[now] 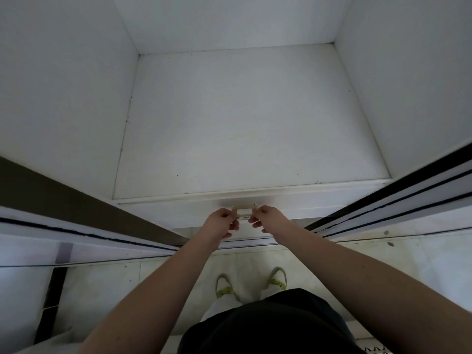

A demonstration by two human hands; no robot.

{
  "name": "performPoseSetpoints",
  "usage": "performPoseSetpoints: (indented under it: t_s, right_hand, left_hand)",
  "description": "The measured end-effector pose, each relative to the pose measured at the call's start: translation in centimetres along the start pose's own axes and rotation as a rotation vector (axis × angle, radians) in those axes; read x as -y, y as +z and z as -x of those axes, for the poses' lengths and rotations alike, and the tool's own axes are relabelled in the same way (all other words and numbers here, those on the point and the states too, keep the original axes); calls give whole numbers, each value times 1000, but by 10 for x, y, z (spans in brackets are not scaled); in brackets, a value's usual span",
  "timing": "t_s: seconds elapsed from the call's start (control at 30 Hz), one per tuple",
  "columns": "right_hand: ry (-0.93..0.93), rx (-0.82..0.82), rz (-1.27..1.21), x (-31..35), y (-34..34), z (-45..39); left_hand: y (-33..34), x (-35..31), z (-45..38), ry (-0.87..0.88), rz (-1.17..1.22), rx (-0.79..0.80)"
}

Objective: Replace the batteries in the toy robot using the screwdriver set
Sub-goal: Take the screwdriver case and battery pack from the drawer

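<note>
Black shirt at bottom edge, white sneakers [277, 278] below drawer [178, 213]. Left hand [222, 222] and right hand [268, 218] both grip drawer handle [244, 212]. Toy robot, screwdriver set not visible.

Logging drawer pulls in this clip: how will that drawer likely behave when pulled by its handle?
The drawer probably slides straight out, not tipping, since it sits flush under the shelf. Both hands, left and right, pinch the small handle, so the grip may slip.
</note>
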State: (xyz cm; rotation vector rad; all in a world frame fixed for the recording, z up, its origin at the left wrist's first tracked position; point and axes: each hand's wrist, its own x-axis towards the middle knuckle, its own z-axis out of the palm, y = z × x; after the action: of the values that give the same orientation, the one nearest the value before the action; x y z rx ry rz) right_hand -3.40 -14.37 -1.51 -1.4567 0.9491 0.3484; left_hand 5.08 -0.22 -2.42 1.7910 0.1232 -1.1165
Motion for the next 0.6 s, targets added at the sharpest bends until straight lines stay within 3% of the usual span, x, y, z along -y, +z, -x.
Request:
performPoseSetpoints:
  t_s: [0.27,0.37,0.5,0.6]
  right_hand:
    - [-21,25,637,-2,-12,54]
    - [-250,-57,721,12,-17,96]
    - [-632,-375,759,14,-32,101]
    - [-669,-438,949,-3,-48,77]
  left_hand:
    - [-5,30,21,28,-289,67]
    - [-7,34,27,65,-368,64]
    - [-8,31,34,26,-499,69]
    - [-9,18,43,52,-791,113]
